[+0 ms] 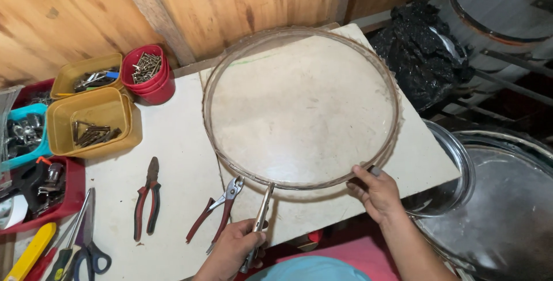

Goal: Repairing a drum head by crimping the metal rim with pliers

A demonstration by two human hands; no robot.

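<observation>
Hoop [299, 30] of thin metal lies flat on the pale board [415, 160], a big ring nearly as wide as the board itself. Over on the far left, a red tray [72, 200] holds dark odds and ends, and a turquoise tub [29, 157] holds shiny metal fittings. Next come two yellow tubs: the rear one [72, 73] has bright metal pieces and something blue, the front one [127, 134] a small heap of dark screws or nails. Beside them, stacked red cups [158, 91] are filled with screws. On the white table [178, 143] lie scissors [86, 246], red-and-black pliers [147, 197], then red-handled slip-joint pliers [218, 207] just beside the hoop's near edge. Now the left hand [230, 249]: fingers curled tight round the handles of locking pliers [259, 223], whose jaws bite the hoop's near rim. The right hand [377, 192] pinches that same rim further along, thumb on top, fingers closed under it. Right of the board, a black plastic bag [423, 56] is crumpled at the back, and a steel basin [449, 183] sits low by the wrist.
</observation>
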